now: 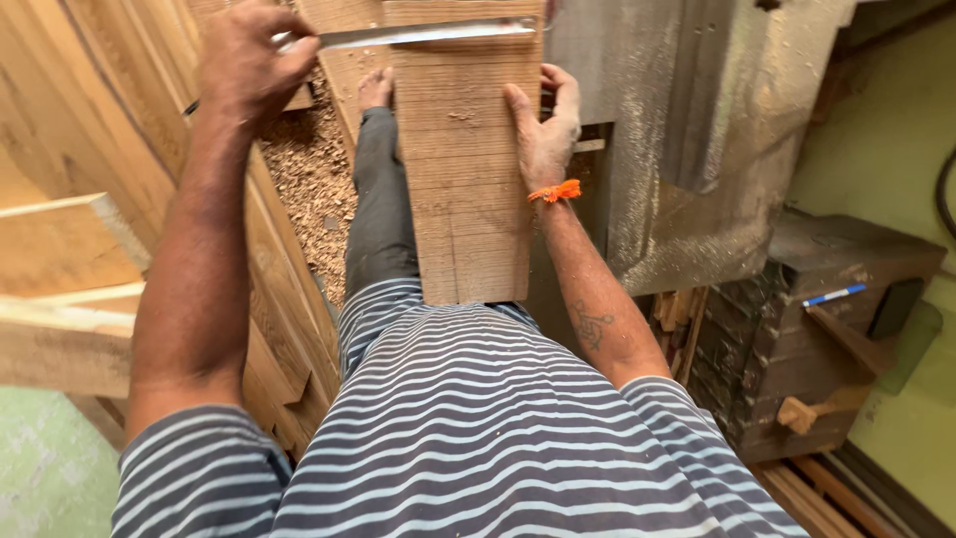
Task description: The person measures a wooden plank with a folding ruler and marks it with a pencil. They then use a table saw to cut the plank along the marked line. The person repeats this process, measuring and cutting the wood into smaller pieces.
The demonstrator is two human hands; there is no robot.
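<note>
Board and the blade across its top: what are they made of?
Board: bare, unfinished wood, going by the pale tan face with fine saw lines. Blade: looks like bright metal, grey and reflective; left hand grips one end. Right hand steadies the board's edge.

Striped short-sleeved shirt point(478, 428), grey trousers point(380, 199), orange wrist thread point(555, 191), forearm tattoo point(592, 326).
</note>
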